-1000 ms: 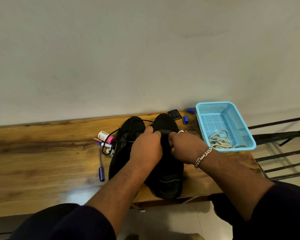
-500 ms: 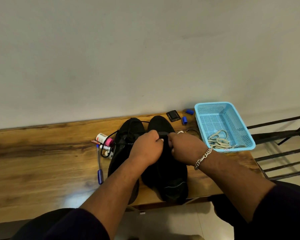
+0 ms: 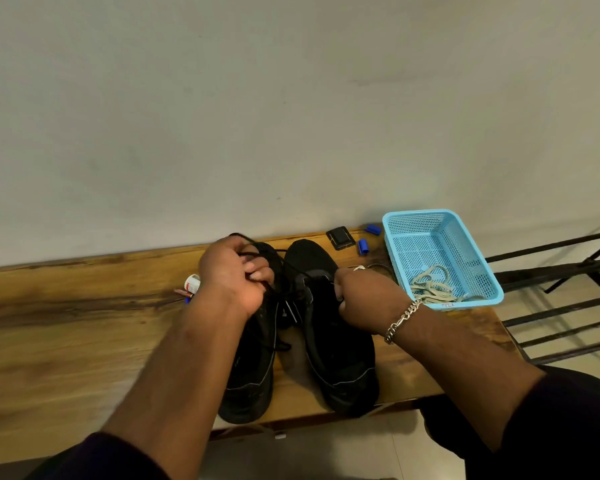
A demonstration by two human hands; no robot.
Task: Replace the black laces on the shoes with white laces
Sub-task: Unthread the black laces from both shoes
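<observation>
At the far left, on the wooden table [image 3: 66, 341], a small white tube [image 3: 192, 282] and the tip of a pen [image 3: 187, 299] were seen, half hidden behind the left forearm. Next to them the left hand [image 3: 234, 275] was raised over the toe end of the left shoe [image 3: 253, 368]. Its fingers [image 3: 260, 271] were curled into a fist and a black lace [image 3: 293, 270] was gripped inside; the lace was stretched tight from this fist down to the eyelets of the right shoe [image 3: 336, 341]. The two shoes stood side by side near the front edge of the table, toes to the wall.

The right hand [image 3: 364, 296] was laid on the right shoe, and a silver bracelet [image 3: 404, 318] was worn on the wrist. Its fingers were bent around the upper beside the eyelets, so the shoe was held down; it could not be told if the lace was also pinched there.

By judgement, the black lace was being pulled out, and this was an early stage. To do it well, the shoe should be kept pressed down while the lace is drawn along the line of the eyelet, one crossing at a time, so that it is not jammed.

Further right, a black square thing [image 3: 341, 238] and two blue caps [image 3: 362, 246] were lying by the wall. The white laces [image 3: 430, 287] were waiting in the blue basket [image 3: 478, 258], well apart from the shoes, at the right end
</observation>
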